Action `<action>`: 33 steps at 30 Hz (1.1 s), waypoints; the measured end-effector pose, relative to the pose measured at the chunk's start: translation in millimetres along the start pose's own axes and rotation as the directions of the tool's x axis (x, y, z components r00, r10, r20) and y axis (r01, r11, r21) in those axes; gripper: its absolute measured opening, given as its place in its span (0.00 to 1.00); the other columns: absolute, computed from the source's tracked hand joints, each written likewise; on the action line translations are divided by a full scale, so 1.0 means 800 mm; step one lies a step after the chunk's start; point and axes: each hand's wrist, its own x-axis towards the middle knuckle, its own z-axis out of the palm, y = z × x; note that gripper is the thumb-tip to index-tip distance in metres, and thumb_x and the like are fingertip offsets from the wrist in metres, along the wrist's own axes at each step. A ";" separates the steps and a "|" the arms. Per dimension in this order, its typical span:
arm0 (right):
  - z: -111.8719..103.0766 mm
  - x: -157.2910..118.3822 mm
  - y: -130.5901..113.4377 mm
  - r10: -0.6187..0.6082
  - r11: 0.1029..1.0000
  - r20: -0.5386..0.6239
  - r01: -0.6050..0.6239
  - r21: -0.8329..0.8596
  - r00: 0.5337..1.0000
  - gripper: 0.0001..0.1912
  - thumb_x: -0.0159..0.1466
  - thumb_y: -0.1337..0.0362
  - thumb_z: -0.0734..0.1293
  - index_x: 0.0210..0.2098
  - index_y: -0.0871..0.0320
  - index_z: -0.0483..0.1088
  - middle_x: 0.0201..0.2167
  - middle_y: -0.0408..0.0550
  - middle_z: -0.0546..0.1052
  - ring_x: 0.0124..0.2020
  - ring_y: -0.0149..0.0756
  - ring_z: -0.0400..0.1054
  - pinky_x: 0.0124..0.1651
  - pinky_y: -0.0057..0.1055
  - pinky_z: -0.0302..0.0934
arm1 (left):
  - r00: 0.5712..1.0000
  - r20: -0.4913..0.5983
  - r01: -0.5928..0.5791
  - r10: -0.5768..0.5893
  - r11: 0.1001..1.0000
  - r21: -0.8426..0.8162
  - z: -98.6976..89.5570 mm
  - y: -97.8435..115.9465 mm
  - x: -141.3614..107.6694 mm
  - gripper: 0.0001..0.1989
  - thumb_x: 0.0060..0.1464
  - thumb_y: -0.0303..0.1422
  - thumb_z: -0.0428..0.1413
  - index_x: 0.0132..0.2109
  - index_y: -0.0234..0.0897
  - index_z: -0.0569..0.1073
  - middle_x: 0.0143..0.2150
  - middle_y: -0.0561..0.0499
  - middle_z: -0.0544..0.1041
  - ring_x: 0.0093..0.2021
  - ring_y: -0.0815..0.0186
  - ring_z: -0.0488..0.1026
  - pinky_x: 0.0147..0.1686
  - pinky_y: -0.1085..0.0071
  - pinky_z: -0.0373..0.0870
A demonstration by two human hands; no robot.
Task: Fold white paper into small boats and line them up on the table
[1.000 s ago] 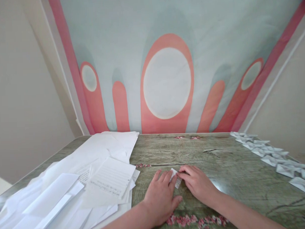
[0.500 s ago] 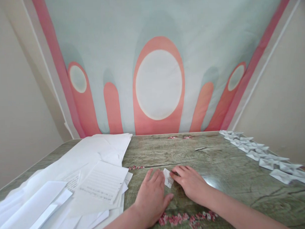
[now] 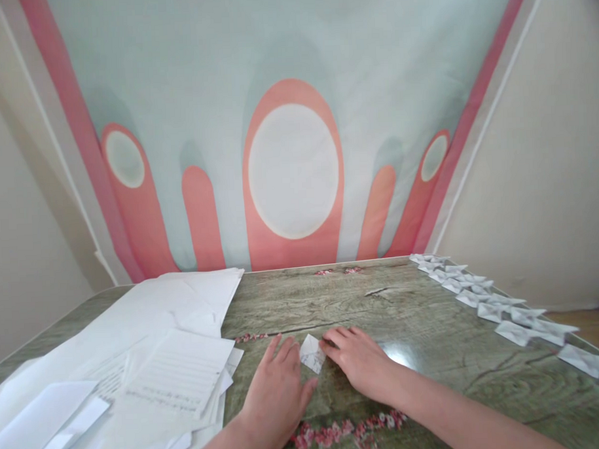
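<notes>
A small white folded paper (image 3: 312,354) lies on the wood-patterned table (image 3: 302,298), one corner pointing toward the far edge. My left hand (image 3: 277,392) rests on the table just left of it, fingers spread and thumb out, holding nothing. From the right, my right hand (image 3: 356,360) reaches the paper's right edge with its fingertips, fingers bent and close together. Its thumb is mostly hidden under the fingers.
Loose white sheets and a handwritten page (image 3: 179,373) cover the table's left side. Several folded white paper pieces (image 3: 517,333) line the right edge. Behind the table hangs a pale green and coral cloth (image 3: 205,214).
My left hand has drawn slightly away from the folded paper, showing more of it. The whole view has shifted, so things sit farther left in the picture.
</notes>
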 end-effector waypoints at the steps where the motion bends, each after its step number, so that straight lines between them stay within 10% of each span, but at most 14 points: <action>1: 0.000 0.000 0.000 0.000 1.000 -0.007 0.000 0.003 1.000 0.17 0.64 0.71 0.58 0.51 0.58 0.66 0.46 0.53 0.71 0.47 0.42 0.63 0.45 0.37 0.55 | 1.000 -0.002 -0.001 0.001 1.000 0.007 0.001 0.000 0.000 0.22 0.60 0.40 0.45 0.52 0.28 0.70 0.53 0.39 0.71 0.58 0.54 0.62 0.60 0.54 0.49; 33: 0.003 -0.004 -0.003 0.011 1.000 -0.045 -0.011 -0.001 0.999 0.15 0.64 0.73 0.57 0.48 0.60 0.67 0.45 0.52 0.72 0.47 0.40 0.64 0.46 0.36 0.58 | 0.998 -0.054 0.018 -0.020 0.999 -0.027 0.004 0.001 0.004 0.16 0.58 0.33 0.48 0.48 0.30 0.72 0.50 0.40 0.73 0.53 0.54 0.67 0.56 0.57 0.59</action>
